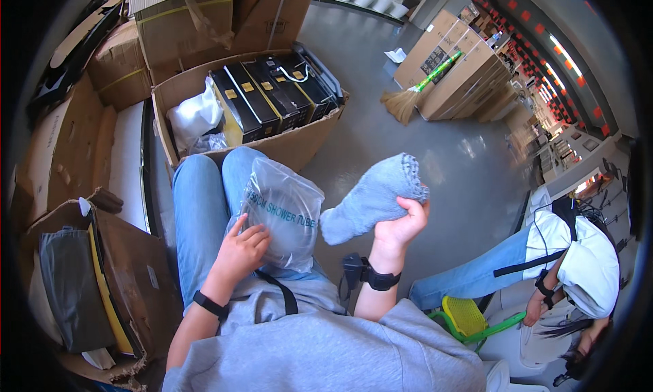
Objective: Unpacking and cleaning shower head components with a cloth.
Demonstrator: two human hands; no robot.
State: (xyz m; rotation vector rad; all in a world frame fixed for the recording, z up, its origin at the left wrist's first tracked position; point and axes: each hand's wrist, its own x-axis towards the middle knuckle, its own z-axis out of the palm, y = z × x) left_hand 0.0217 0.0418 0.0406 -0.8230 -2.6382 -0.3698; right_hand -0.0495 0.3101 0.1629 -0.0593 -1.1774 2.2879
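Left hand (243, 249) rested on the clear plastic bag (282, 212), fingers loosely spread over its near face. Right hand (401, 218), raised, was closed around the grey-blue cloth (371, 198); I saw its thumb lying along the fabric. Cloth extended leftward from the right hand, its narrow end just beside the bag; I could not tell whether the two touched. Bag sat on the denim-clad thighs (195, 215), right of the left hand. Beyond the knees I recorded an open carton (292, 144) containing black boxes (231, 96). Left side: torn carton (139, 276) with dark grey fabric (71, 283). Farther off, a broom (401, 105) leaned against a large box (449, 62). At right, another person (466, 269) gripped a green handle (500, 324).
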